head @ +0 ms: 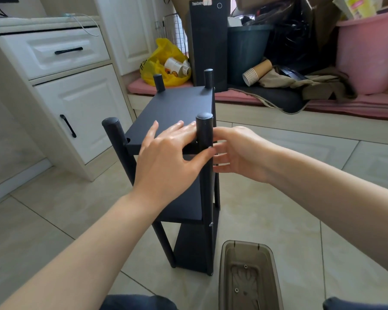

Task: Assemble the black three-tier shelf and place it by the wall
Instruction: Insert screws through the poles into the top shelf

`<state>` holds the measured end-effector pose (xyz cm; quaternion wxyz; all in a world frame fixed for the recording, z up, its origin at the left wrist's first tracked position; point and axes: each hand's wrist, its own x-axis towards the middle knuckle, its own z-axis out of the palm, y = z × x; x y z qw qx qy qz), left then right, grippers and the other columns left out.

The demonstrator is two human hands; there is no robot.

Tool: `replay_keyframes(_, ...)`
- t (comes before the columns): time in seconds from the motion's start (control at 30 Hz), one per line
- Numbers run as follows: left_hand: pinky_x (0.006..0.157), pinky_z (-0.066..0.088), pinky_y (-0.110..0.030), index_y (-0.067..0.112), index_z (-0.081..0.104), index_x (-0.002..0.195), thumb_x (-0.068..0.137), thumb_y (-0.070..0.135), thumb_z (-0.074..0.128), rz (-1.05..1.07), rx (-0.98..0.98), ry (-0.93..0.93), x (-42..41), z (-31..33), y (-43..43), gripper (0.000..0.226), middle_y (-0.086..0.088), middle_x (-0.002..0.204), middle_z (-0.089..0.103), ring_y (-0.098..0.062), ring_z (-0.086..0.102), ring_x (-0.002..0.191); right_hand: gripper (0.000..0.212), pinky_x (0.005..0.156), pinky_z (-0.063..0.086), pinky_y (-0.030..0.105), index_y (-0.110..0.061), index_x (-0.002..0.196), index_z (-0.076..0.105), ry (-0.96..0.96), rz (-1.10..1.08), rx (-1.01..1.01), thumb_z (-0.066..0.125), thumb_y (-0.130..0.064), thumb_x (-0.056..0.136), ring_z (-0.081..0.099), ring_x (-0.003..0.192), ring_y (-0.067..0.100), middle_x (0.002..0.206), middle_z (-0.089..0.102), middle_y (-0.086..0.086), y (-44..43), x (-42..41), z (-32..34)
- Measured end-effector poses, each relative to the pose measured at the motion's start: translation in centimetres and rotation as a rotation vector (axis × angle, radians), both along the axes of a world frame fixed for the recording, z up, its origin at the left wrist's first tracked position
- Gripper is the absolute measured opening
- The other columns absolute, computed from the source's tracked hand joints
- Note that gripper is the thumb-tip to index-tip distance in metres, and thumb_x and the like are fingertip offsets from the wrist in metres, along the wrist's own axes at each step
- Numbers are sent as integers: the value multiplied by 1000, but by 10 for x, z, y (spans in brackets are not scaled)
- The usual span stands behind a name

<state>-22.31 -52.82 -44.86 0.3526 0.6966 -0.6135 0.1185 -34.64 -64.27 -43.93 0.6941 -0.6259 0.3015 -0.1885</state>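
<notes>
Left hand (166, 157) lies flat with straight fingers on the top board of the matte black three-tier shelf (177, 106), thumb against its round near post (204, 130). Right hand (238, 151) touches the post's other side, fingers loose; neither clamps. The shelf stands upright on glossy beige floor tiles (278, 220), with a translucent brown plastic trough (244, 242) just beside its foot and a white panelled cabinet (81, 104) to the left. Open floor lies to the right.

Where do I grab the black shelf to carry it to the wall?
Probably by the near left post and near right post, just below the top board, one hand coming from each side. They stand upright, round and slim, so fingers can wrap them, and the board above should stop your hands slipping up.
</notes>
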Motion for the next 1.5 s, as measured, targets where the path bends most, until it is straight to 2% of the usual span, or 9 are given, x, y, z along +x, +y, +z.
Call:
replay_keyframes(0.2, 118, 31, -41, 25, 66, 134, 89, 53, 59, 43, -7, -30, 0, -2, 0, 54, 1, 136, 66, -19, 53, 136, 24, 81, 55, 36, -20, 101, 76, -30, 25, -33, 57, -35, 98, 74, 84, 19, 90, 76, 4, -2, -7, -3)
replay_keyframes(0.5, 113, 40, -45, 21, 70, 128, 89, 49, 61, 41, -32, -25, -3, -5, -1, 49, -1, 128, 71, -22, 56, 134, 28, 85, 58, 42, -8, 118, 64, 34, 7, 43, 54, -28, 101, 74, 98, 25, 104, 76, 11, -10, -40, -27)
replay_keyframes(0.87, 100, 47, -53, 17, 72, 120, 97, 40, 66, -12, -87, -85, 3, -11, -3, 34, -1, 112, 75, -26, 66, 117, 20, 84, 60, 32, -11, 110, 66, 853, 358, -135, 57, -26, 100, 72, 93, 19, 100, 76, 2, -24, -60, -171)
replay_keyframes(1.07, 94, 51, -48, 16, 73, 112, 97, 41, 64, -46, -84, -56, 2, -9, -3, 30, 2, 98, 73, -20, 68, 99, 18, 83, 61, 36, -3, 105, 72, 1020, 337, -121, 66, -14, 92, 74, 93, 25, 100, 76, 12, -8, -65, -290)
replay_keyframes(1.17, 100, 48, -48, 20, 72, 119, 97, 41, 63, -37, -66, -31, 1, -8, -1, 32, 5, 106, 73, -19, 68, 108, 2, 67, 60, 29, -13, 89, 67, 1126, 465, -223, 65, -14, 88, 72, 79, 20, 90, 73, 5, 9, -68, -339)
replay_keyframes(1.3, 103, 47, -49, 19, 71, 122, 97, 41, 64, -31, -44, -7, -1, -6, -1, 34, 4, 110, 73, -21, 65, 117, 12, 59, 37, 18, -24, 86, 52, 1095, 402, -350, 59, -21, 95, 50, 70, 6, 87, 55, -8, 28, -68, -380)
replay_keyframes(1.33, 103, 47, -48, 18, 71, 122, 97, 40, 64, -34, -44, -1, -2, -6, -2, 34, 4, 110, 73, -20, 66, 117, 6, 60, 37, 18, -24, 94, 55, 1064, 380, -363, 59, -21, 96, 49, 71, 6, 91, 55, -8, 31, -67, -386)
replay_keyframes(1.4, 102, 49, -46, 17, 72, 121, 96, 39, 65, -41, -54, 11, -3, -4, -2, 34, 4, 109, 74, -17, 67, 112, 17, 69, 41, 19, -21, 114, 58, 993, 328, -370, 57, -19, 97, 52, 80, 9, 99, 56, -7, 34, -67, -401)
replay_keyframes(1.5, 101, 52, -40, 15, 74, 117, 95, 36, 67, -55, -71, 37, -4, -3, -3, 32, 5, 109, 74, -13, 69, 108, 13, 79, 46, 21, -29, 102, 56, 908, 279, -403, 52, -18, 99, 59, 89, 8, 103, 62, -8, 35, -70, -410)
